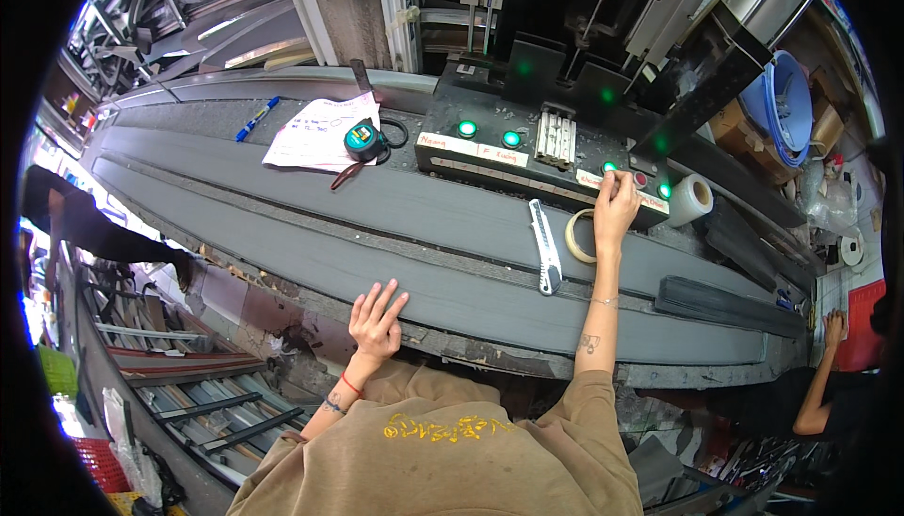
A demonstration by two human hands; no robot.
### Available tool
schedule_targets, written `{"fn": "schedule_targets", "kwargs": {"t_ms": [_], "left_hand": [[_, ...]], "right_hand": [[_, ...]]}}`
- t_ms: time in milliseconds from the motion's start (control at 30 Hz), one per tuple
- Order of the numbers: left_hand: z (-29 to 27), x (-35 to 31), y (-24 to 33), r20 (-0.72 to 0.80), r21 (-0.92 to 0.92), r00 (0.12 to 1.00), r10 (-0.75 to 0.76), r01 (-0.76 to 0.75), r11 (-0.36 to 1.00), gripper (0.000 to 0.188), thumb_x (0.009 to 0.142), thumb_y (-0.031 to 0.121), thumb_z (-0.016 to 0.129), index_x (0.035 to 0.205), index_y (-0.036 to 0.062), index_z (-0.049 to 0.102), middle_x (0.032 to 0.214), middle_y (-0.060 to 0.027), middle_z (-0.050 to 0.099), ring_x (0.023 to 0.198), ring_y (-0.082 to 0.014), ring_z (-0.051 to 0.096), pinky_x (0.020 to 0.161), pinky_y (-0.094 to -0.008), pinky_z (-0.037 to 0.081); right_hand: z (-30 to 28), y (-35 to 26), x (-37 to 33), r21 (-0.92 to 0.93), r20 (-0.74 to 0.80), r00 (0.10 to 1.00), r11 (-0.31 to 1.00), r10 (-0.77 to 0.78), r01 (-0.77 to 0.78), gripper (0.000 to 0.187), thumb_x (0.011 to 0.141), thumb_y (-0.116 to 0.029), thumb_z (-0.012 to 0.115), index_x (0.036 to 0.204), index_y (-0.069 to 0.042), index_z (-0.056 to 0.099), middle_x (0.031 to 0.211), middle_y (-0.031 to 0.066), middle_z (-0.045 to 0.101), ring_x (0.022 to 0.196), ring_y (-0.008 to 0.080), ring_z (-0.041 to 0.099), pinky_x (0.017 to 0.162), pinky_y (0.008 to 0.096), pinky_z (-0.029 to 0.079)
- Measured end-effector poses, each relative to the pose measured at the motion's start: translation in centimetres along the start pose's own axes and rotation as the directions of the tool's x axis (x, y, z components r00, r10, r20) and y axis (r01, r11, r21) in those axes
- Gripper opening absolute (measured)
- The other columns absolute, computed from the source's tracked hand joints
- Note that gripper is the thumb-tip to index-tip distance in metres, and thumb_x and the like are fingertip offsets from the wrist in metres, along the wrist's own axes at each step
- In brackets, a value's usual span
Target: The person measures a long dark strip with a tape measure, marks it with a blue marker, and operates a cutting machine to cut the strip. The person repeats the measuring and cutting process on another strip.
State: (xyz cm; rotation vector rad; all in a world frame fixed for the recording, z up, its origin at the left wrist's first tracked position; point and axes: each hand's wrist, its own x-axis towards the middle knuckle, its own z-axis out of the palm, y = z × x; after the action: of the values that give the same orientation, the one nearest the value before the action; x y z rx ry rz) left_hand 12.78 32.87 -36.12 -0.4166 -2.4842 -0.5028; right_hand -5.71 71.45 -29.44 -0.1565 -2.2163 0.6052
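My left hand (377, 321) lies open, fingers spread, on a long grey panel (452, 285) along the bench's near side. Up at the black control box (452, 116), my right hand (617, 198) has its fingers curled and drawn together, with the fingertips at a lit green push button (609, 168). A red button (640, 180) sits just right of them. Below this hand are a roll of tape (571, 236) and a white utility knife (543, 245). Whether the button is pressed down cannot be made out.
A tape measure (361, 139) rests on a written paper sheet (315, 135), with a blue pen (257, 119) beside it. Dark strips (720, 302) and a clear film roll (689, 198) are at right. Another person's hand (834, 328) is far right; a dark-clothed limb (104, 224) shows left.
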Motion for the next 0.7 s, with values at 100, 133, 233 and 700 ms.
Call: {"fn": "schedule_targets", "kwargs": {"t_ms": [100, 133, 233, 700], "left_hand": [[0.00, 0.01, -0.01, 0.002, 0.006, 1.000, 0.001, -0.001, 1.000, 0.045, 0.076, 0.014, 0.044, 0.114, 0.0174, 0.068, 0.127, -0.0056, 0.060, 0.121, -0.0228, 0.052, 0.106, -0.0368, 0.032], [0.01, 0.02, -0.01, 0.002, 0.008, 1.000, 0.002, -0.002, 1.000, 0.045, 0.076, 0.014, 0.044, 0.114, 0.0174, 0.068, 0.127, -0.0055, 0.060, 0.121, -0.0228, 0.052, 0.106, -0.0368, 0.032], [0.06, -0.02, 0.03, -0.004, -0.002, 1.000, -0.002, 0.002, 1.000, 0.045, 0.076, 0.014, 0.045, 0.114, 0.0173, 0.068, 0.127, -0.0054, 0.060, 0.121, -0.0228, 0.052, 0.106, -0.0368, 0.031], [0.20, -0.08, 0.06, -0.018, 0.013, 1.000, 0.001, -0.001, 1.000, 0.043, 0.079, 0.015, 0.042, 0.113, 0.0170, 0.069, 0.126, -0.0053, 0.060, 0.121, -0.0228, 0.051, 0.107, -0.0364, 0.030]], "right_hand": [[0.07, 0.01, -0.01, -0.007, -0.008, 1.000, 1.000, -0.004, 0.004, 0.017, 0.094, -0.020, 0.052, 0.088, -0.005, 0.056, 0.066, 0.0075, 0.057, 0.068, 0.0260, 0.054, 0.073, 0.0387, 0.036], [0.07, 0.01, -0.03, -0.012, -0.006, 1.000, 1.000, -0.002, 0.002, 0.017, 0.094, -0.020, 0.052, 0.087, -0.005, 0.056, 0.066, 0.0076, 0.057, 0.068, 0.0261, 0.054, 0.073, 0.0389, 0.036], [0.09, -0.06, -0.06, -0.009, -0.015, 1.000, 1.000, 0.003, -0.003, 0.017, 0.094, -0.020, 0.052, 0.087, -0.005, 0.056, 0.066, 0.0077, 0.057, 0.069, 0.0263, 0.055, 0.073, 0.0391, 0.037], [-0.01, -0.14, -0.17, -0.031, -0.028, 1.000, 0.999, -0.008, 0.007, 0.011, 0.091, -0.016, 0.054, 0.091, -0.006, 0.058, 0.065, 0.0065, 0.056, 0.070, 0.0253, 0.055, 0.074, 0.0394, 0.037]]}}
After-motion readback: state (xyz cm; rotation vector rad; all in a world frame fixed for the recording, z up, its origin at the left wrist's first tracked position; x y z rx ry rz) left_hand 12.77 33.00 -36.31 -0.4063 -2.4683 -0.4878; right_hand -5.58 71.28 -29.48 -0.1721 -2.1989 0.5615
